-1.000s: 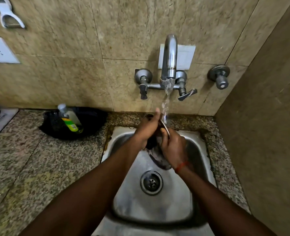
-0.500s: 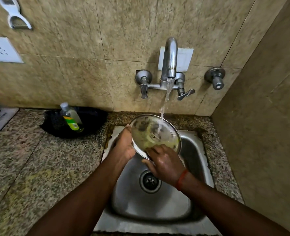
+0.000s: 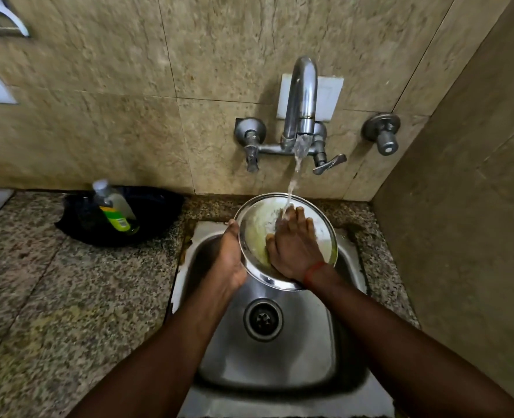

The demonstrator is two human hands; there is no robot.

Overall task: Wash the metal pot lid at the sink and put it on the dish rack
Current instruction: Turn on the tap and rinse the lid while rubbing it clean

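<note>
The round metal pot lid [image 3: 257, 233] is held tilted over the steel sink [image 3: 283, 357], its inner face turned toward me with yellowish smears on it. My left hand [image 3: 230, 257] grips its left rim from behind. My right hand [image 3: 293, 245] lies flat on the inner face, fingers spread. Water from the tap [image 3: 302, 98] falls onto my right fingers and the lid.
A black pan [image 3: 156, 215] with a green-labelled bottle [image 3: 114, 209] leaning in it sits on the granite counter [image 3: 68, 297] to the left of the sink. Tiled walls close in behind and on the right. A separate valve [image 3: 384, 134] sticks out right of the tap.
The lid turned from edge-on to facing me. My right hand slid from its lower edge up across the inner face into the stream of water.
</note>
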